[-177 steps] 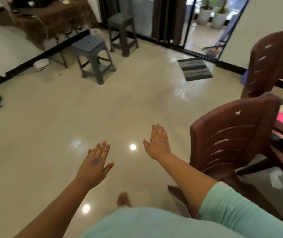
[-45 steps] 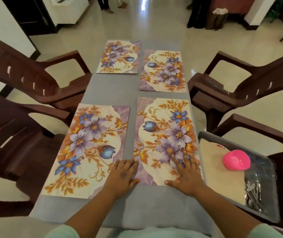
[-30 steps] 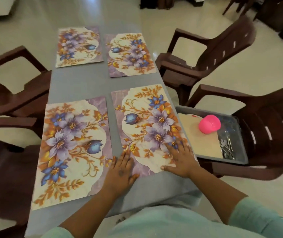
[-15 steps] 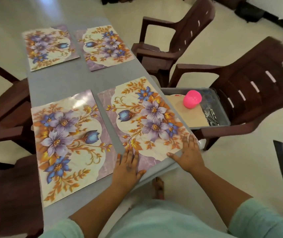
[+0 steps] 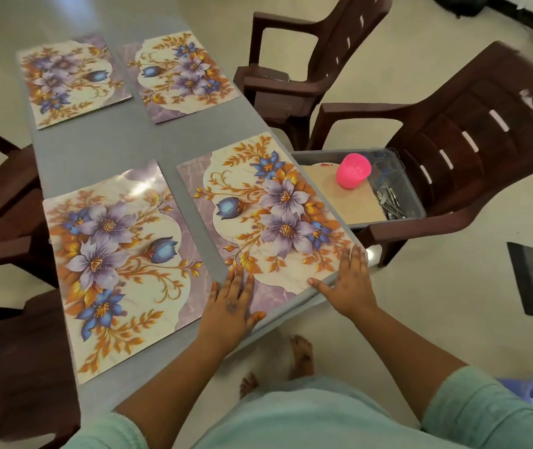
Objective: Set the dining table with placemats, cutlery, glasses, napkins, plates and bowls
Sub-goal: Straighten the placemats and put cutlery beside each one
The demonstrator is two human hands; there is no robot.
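Two hands, both flat with fingers straight, gripping nothing: left hand [image 5: 231, 307] pressed on the near edge of the near right placemat [image 5: 270, 215], right hand [image 5: 351, 283] on that mat's near right corner at the table [image 5: 103, 147] edge. Four floral placemats in two rows: near left placemat [image 5: 119, 260], far left placemat [image 5: 71, 77], far right placemat [image 5: 182, 76]. One grey tub [image 5: 415, 197] on the near right chair [image 5: 472, 140], holding one pink bowl [image 5: 354, 171] and loose cutlery [image 5: 390, 202], count unclear. Half a second ago the hands lay likewise; the view has swung slightly, mats unmoved.
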